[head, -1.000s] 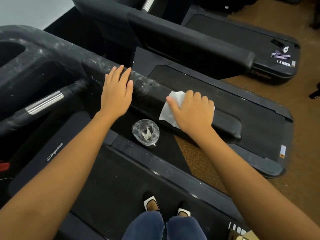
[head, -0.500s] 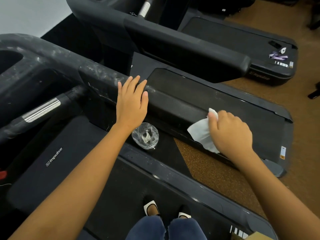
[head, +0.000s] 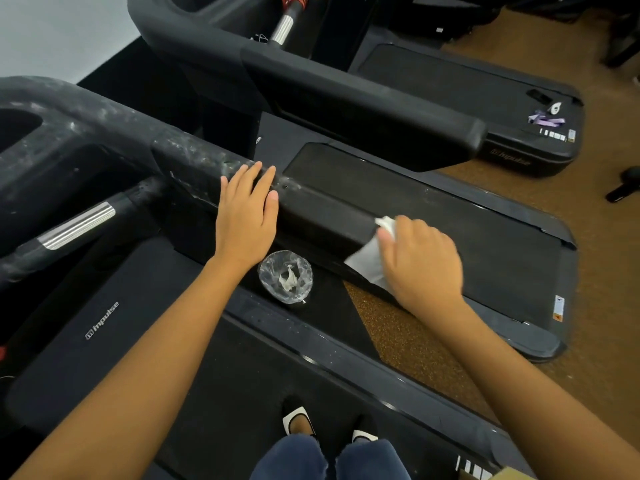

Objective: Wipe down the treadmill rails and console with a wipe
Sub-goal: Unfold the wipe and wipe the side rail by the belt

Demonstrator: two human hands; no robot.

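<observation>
Black plastic rail [head: 329, 216] of the treadmill under the wipe, seen from above.

At far left the console moulding [head: 69, 126] and the near stretch of rail are streaked with pale residue. The left hand [head: 246, 220] lies flat on the rail top, fingers [head: 251, 176] straight and released, bracing only. Below it a round tub under clear film [head: 285, 276] sits on the deck edge. To the right the white wipe [head: 369, 259] is pressed to the rail's inner side face, with the right hand [head: 424, 263] clenched round it. To do the stroke well, spread the wipe wider and keep firm, even pressure along the face. Overlap the passes and work back toward the streaked end — the left hand would need to lift clear there.
</observation>
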